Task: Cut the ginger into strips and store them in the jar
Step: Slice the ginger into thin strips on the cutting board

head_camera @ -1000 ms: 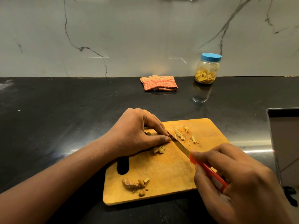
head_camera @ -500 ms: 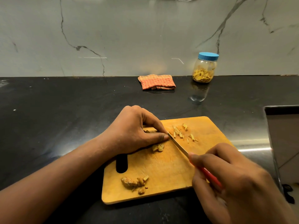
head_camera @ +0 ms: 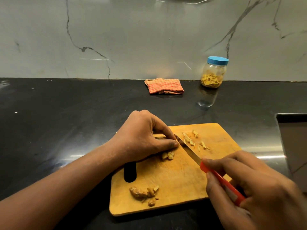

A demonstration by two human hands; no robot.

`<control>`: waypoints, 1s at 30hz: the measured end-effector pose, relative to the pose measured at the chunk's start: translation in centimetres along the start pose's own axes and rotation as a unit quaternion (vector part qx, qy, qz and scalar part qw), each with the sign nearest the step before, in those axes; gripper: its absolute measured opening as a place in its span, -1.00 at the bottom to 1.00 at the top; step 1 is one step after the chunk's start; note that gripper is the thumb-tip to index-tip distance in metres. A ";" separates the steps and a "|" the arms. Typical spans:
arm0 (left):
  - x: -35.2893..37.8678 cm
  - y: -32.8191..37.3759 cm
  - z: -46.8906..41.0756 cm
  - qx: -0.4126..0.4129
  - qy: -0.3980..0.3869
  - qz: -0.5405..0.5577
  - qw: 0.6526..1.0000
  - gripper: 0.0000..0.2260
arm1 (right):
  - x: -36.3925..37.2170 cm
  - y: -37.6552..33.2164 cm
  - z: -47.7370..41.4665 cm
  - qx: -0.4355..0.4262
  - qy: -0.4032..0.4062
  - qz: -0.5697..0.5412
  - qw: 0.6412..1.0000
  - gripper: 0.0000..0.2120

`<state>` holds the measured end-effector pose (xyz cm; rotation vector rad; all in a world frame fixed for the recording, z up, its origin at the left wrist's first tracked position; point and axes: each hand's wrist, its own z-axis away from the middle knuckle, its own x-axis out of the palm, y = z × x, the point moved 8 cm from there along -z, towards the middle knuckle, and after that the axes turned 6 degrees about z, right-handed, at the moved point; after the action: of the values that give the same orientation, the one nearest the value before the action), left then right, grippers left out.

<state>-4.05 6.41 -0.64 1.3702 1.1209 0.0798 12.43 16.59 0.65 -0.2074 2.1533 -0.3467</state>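
On the wooden cutting board [head_camera: 181,183] my left hand [head_camera: 141,138] pinches a piece of ginger that its fingertips mostly hide. My right hand [head_camera: 254,193] grips the red-handled knife [head_camera: 221,180], whose blade tip sits right against my left fingertips. Cut ginger strips [head_camera: 194,141] lie scattered to the right of the blade. A small ginger chunk [head_camera: 168,155] lies under my left thumb, and a lump of ginger scraps [head_camera: 142,193] sits near the board's front edge. The clear jar [head_camera: 213,73] with a blue lid stands shut at the back wall, partly filled with ginger strips.
A folded orange checked cloth [head_camera: 164,86] lies on the black counter [head_camera: 66,113] left of the jar. A sink edge [head_camera: 292,117] shows at the right. The marble wall runs behind the counter.
The knife and both hands stay in nearly the same place on the board; the blade shifts only slightly against the ginger under my left fingertips.
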 end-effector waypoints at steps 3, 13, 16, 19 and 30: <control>0.1 0.2 0.1 0.005 -0.001 -0.003 1.000 -0.92 | 0.2 0.0 0.2 0.000 -0.008 0.002 1.000 -0.85; 0.1 0.3 0.1 0.001 -0.011 0.013 1.000 -0.94 | -0.2 -0.6 0.1 -0.013 0.023 0.043 0.999 -0.85; 0.1 0.3 0.1 0.003 -0.016 0.009 1.000 -0.95 | -0.2 -0.8 -0.3 -0.026 0.022 0.051 0.998 -0.85; 0.1 0.3 0.1 0.005 -0.016 0.005 1.000 -0.96 | 0.2 -0.9 -1.1 -0.046 -0.009 0.060 0.997 -0.82; 0.1 0.4 0.2 0.000 -0.015 -0.010 1.000 -0.98 | -0.6 -1.2 0.1 -0.041 0.010 0.071 0.997 -0.86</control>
<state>-3.70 6.45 -0.40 1.3563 1.1094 0.0442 12.84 15.63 1.42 -0.0967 2.1892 -0.1792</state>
